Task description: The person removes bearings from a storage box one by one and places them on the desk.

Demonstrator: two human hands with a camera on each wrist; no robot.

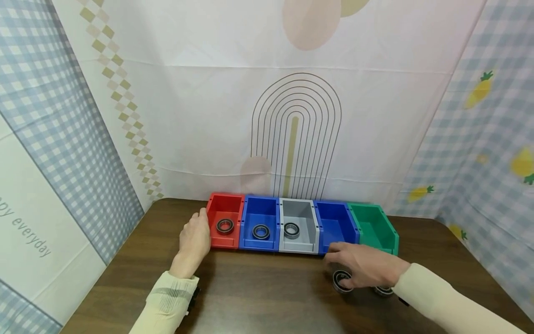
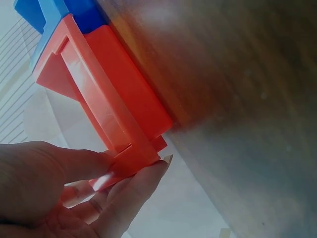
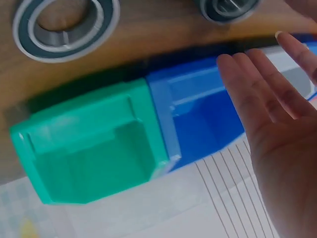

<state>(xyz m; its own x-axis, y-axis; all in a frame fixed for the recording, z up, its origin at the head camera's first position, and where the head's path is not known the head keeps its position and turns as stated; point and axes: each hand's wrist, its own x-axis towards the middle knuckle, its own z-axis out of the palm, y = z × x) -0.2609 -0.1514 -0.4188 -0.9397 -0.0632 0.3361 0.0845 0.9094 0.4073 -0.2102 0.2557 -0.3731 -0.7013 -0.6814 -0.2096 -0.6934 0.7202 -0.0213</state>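
Note:
My left hand [image 1: 194, 239] pinches the left wall of the red bin [image 2: 131, 153], thumb on one side and fingers on the other in the left wrist view. Over a ball bearing [image 1: 336, 284] on the table hangs my right hand [image 1: 367, 264], its thumb overlapping the ring in the head view. From the right wrist, those fingers [image 3: 252, 94] look extended, with a gap to the bearing [image 3: 218, 14]. Another bearing [image 1: 384, 292] lies partly hidden beneath the right wrist.
Bins stand side by side: the red one, a blue bin [image 1: 249, 243], a grey bin [image 1: 306, 248], another blue bin [image 1: 335, 209] and a green bin [image 1: 385, 243]. One bearing each lies in the red, left blue and grey bins. A patterned cloth [image 1: 200, 116] hangs behind the table.

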